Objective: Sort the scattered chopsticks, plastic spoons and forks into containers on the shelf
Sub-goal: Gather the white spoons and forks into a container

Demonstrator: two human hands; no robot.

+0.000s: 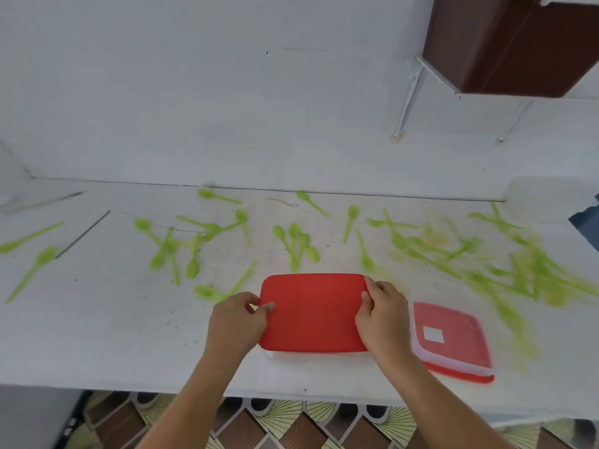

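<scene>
White shelf (129,335), green spoons (295,244) strewn everywhere behind the red lid (312,314). Our left hand (238,322) and right hand (384,319) pinch its two short ends, so we're probably opening this box (275,354). Next we'd lift the lid off evenly, then start gathering spoons.

I noted a dark brown cabinet (512,43) at upper right, carried on white metal brackets (409,98) fixed to the white wall (194,92). Patterned floor tiles (291,422) showed along the bottom edge.
</scene>
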